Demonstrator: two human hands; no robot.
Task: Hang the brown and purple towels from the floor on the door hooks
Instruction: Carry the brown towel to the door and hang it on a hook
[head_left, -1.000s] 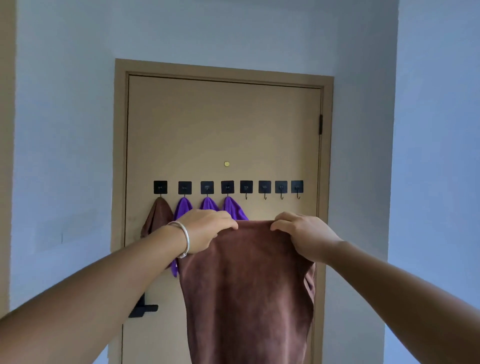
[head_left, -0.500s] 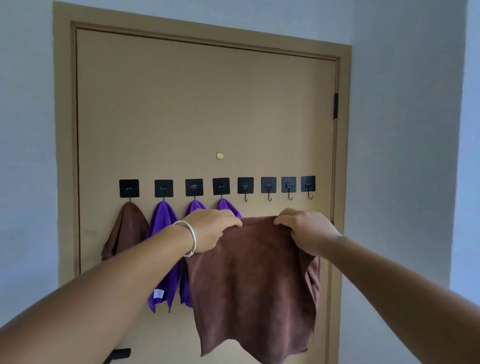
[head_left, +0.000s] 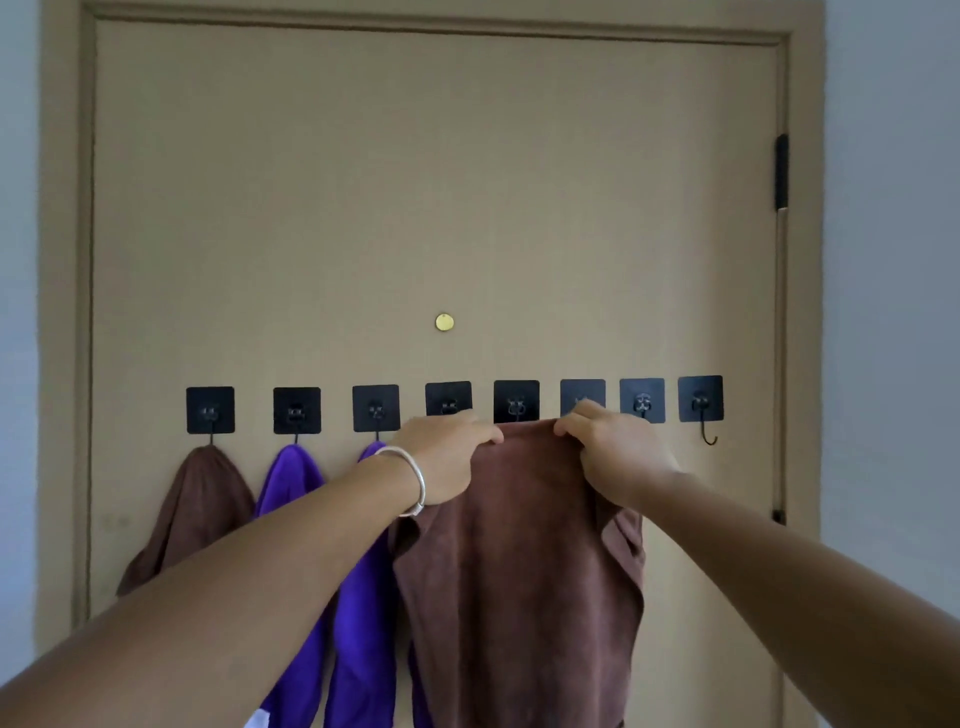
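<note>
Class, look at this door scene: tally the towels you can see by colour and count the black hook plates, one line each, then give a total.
Brown towels: 2, one hung and one held
Purple towels: 2 clear; a third sliver shows
Black hook plates: 8
Total: 13

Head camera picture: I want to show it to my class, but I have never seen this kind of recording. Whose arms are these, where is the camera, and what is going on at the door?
The camera sits on a person's head, so you look out along their own two arms. The left hand, with a bracelet on its wrist, and the right hand both grip the top edge of a brown towel, holding it up just below a row of eight black hooks stuck on a tan door. One brown hung towel and purple towels hang from the hooks on the left. The far right hook is bare.
</note>
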